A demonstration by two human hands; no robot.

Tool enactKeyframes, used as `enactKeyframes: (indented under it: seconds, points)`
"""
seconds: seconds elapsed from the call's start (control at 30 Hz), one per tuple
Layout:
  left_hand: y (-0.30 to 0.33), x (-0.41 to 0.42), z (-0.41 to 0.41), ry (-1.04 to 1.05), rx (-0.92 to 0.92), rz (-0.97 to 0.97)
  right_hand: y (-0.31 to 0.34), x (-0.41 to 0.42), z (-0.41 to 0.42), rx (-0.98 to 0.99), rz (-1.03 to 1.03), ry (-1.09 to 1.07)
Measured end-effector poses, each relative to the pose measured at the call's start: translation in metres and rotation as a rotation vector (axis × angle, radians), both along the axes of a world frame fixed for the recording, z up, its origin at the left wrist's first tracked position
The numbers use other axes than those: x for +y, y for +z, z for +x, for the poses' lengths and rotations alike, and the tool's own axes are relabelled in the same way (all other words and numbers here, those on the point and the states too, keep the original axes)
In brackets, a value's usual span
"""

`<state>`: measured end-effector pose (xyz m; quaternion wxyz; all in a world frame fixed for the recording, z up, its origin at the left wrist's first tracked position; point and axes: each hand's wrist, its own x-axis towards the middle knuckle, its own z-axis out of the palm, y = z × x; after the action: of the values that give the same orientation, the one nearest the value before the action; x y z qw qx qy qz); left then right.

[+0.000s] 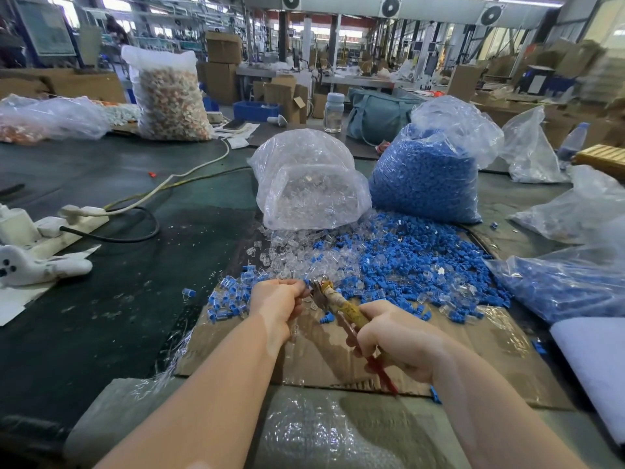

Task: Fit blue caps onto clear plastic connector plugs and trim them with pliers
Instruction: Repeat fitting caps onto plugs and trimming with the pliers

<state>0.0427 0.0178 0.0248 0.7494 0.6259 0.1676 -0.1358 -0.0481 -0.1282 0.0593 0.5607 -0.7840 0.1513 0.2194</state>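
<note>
So a pair of pliers (pixel 341 308) with tape-wrapped handles is gripped in the right hand (pixel 397 340), fingers curled tight round the handles, nose pointed up and left toward the left hand (pixel 279 301). The left hand's fingers are bunched and curled at the pliers' tip, and a small piece seems to be pinched there right against the jaws, but it's mostly hidden by the fingertips, so what exactly is held can't be told. How far the jaws are parted can't be made out either.

Everything is done over a flattened cardboard sheet (pixel 466 353) on the dark work table (pixel 101 333). Just beyond the hands, loose clear plugs (pixel 297 252) and blue caps (pixel 422 258) are spilled in a mixed heap. A small cluster of capped plugs (pixel 230 299) is lying just left of the left hand. Behind the heap, a bag of clear plugs (pixel 311 187) and a bag of blue caps (pixel 426 174) are stood side by side, touching.
</note>
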Motion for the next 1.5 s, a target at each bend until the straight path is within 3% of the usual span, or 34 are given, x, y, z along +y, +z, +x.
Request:
enactKeyframes:
  seconds: [0.3, 0.77, 1.03, 1.5]
  points:
    - [0.005, 0.0, -0.003, 0.007, -0.003, -0.086, -0.003, 0.001, -0.003, -0.008, 0.082, -0.042]
    - [0.009, -0.002, -0.008, -0.074, -0.132, 0.13, 0.0, -0.003, -0.005, -0.019, 0.092, 0.02]
    - [0.011, -0.003, -0.01, -0.074, -0.154, 0.196, 0.001, 0.0, -0.003, -0.02, 0.023, 0.046]
    - [0.002, -0.006, -0.006, 0.005, -0.083, 0.078, -0.002, 0.008, -0.002, -0.081, -0.118, 0.059]
